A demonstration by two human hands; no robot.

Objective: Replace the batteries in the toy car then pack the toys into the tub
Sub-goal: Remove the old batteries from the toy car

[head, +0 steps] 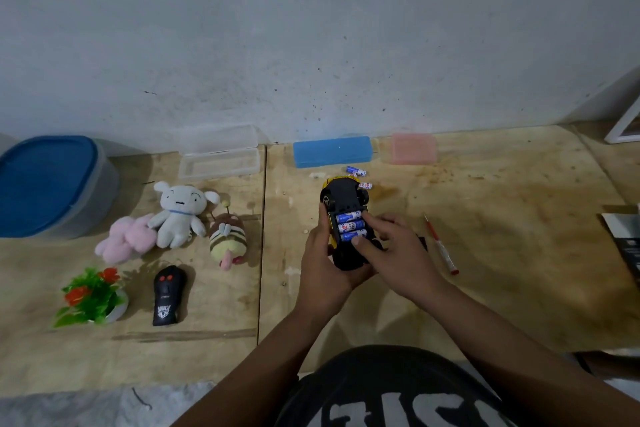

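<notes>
Seating batteries [350, 226] in upturned toy car [346, 224]: we see three blue cells in open bay. Our left hand [323, 265] cups car from below, fingers curled round body, above desk [485, 253]; our right hand [394, 253] presses thumb on nearest cell, fingers bent over car's far side. Two loose cells [360, 177] lie just beyond car. Left, we judge: close bay, maybe with screwdriver [440, 246]; cover not surely visible. Then packing: plush toys [176, 218], remote [169, 295] not yet in tub [52, 187], lid still on.
</notes>
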